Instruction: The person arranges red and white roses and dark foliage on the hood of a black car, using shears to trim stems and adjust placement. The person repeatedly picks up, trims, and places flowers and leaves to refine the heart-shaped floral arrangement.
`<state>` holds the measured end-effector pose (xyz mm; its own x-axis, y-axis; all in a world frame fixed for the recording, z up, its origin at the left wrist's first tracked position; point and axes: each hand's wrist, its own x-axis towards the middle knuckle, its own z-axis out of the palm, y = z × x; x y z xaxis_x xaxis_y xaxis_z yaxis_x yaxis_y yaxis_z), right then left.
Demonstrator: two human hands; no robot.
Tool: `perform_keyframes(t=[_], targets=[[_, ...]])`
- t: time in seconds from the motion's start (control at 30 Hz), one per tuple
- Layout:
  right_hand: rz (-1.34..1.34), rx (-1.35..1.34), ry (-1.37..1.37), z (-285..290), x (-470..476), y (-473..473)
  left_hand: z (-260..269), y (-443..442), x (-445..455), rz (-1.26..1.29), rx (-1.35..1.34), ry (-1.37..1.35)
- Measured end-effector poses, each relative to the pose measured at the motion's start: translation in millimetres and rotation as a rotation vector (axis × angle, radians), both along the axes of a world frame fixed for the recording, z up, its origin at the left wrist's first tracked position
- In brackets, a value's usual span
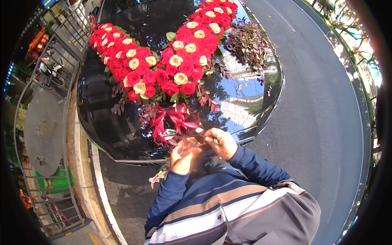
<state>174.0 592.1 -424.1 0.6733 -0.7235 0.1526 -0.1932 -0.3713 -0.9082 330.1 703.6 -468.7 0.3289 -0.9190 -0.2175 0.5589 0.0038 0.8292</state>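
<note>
Both hands meet above the front edge of a black car's hood (122,137). My left hand (182,156) holds a sprig of dark reddish leaves (187,148), with part of the sprig hanging below the palm. My right hand (221,142) pinches a thin stem of it between thumb and fingertips. Just beyond my hands lies a red ribbon bow (171,121), its tails reaching toward the hood ornament. Farther up, red roses (162,76) and cream roses (175,60) form a V on the hood, with reddish foliage along its lower edges.
A loose heap of reddish leafy sprigs (248,43) rests on the hood at the right. Along the left run a curb (82,171) and a metal railing (65,128), with a green container (55,180) behind it. Asphalt road (315,122) stretches along the right.
</note>
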Motion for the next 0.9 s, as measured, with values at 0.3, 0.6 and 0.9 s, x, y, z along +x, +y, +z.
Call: perform_keyframes(t=[0.3, 0.6, 0.9], targets=[[0.197, 0.209, 0.036, 14.3, 50.8, 74.1, 8.4, 87.5, 30.8, 0.252, 0.097, 0.029], [0.099, 0.163, 0.144, 14.9, 61.5, 103.4, 13.1, 115.3, 51.0, 0.408, -0.061, 0.027], [0.279, 1.117, -0.378, -11.8, 26.4, 117.9, 2.8, 124.8, 86.7, 0.534, -0.125, 0.132]])
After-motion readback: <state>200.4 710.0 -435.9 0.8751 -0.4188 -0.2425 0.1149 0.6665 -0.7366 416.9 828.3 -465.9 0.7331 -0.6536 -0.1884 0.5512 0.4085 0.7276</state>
